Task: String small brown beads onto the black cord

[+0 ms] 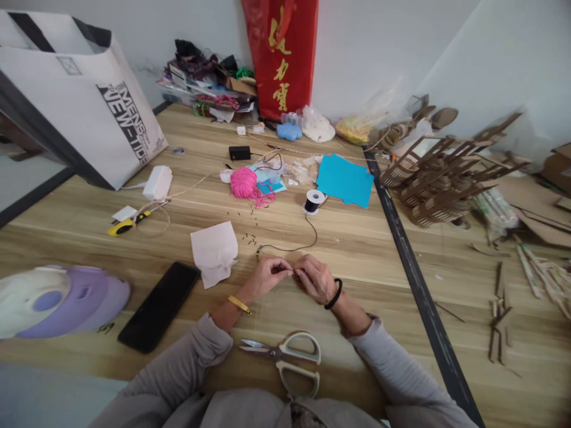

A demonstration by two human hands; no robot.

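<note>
My left hand (269, 274) and my right hand (316, 278) meet fingertip to fingertip just above the table, both closed in a pinch. A thin black cord (316, 235) curves from a white spool (314, 201) to small coloured beads (259, 251) beside my left hand, and seems to run on into my fingers. The bit between the fingertips is tiny and mostly hidden. Several small dark pieces (250, 239) lie scattered beyond my left hand. Nearer my body rest scissors (280, 352) with pale handles, their blades slightly apart.
Left of my hands are a crumpled white paper (215, 252), a black phone (159, 306), a purple-and-white object (80, 300) and a yellow cutter (129, 224). Pink yarn (243, 182) and blue sheets (345, 180) lie ahead. Brown cardboard models (439, 178) stand right, past a black strip (408, 267).
</note>
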